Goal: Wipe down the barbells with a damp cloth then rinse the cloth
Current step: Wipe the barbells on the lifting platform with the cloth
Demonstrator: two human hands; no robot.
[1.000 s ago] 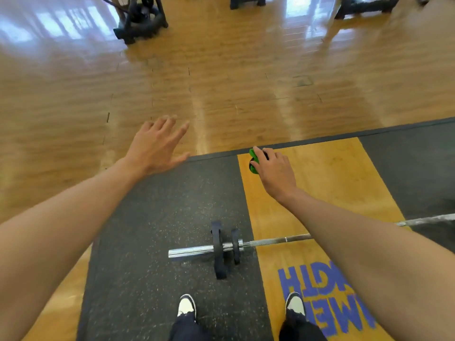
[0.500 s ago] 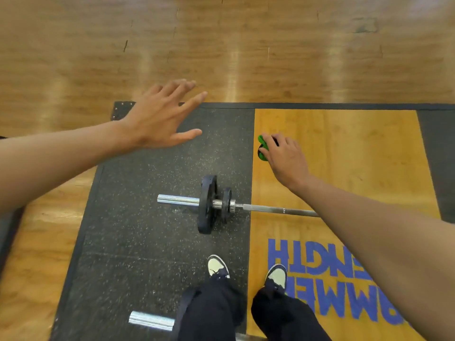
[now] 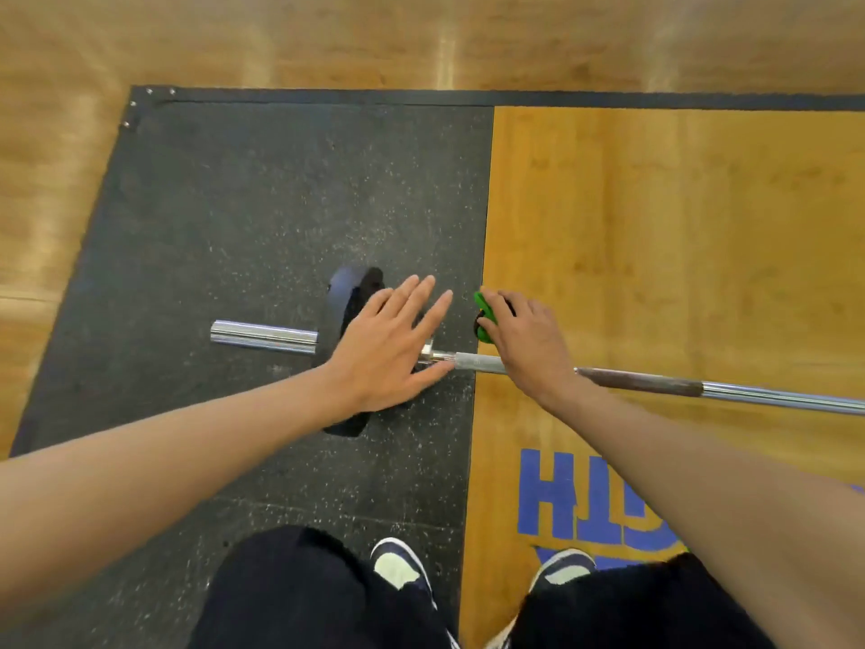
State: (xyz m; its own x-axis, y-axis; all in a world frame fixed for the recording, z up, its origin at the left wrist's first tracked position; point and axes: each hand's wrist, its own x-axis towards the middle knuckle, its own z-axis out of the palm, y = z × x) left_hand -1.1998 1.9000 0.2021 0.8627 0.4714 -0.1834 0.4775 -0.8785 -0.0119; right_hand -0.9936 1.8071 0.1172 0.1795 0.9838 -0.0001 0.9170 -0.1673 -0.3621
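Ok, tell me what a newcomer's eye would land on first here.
First, the hands at mid-frame: the left hand, fingers straight, over the black plates, the right hand gripping a small green object. Under them the barbell lies across the black mat and the wooden platform, running off right. Blue lettering marks the platform near the shoes.

Obstacles, frame centre: barbell (image 3: 702, 391) lying crosswise, black plates (image 3: 344, 297) upright. Open rubber mat (image 3: 234, 203) at upper left.

left hand (image 3: 384, 353), right hand (image 3: 529, 344) lowered over barbell (image 3: 749, 393)
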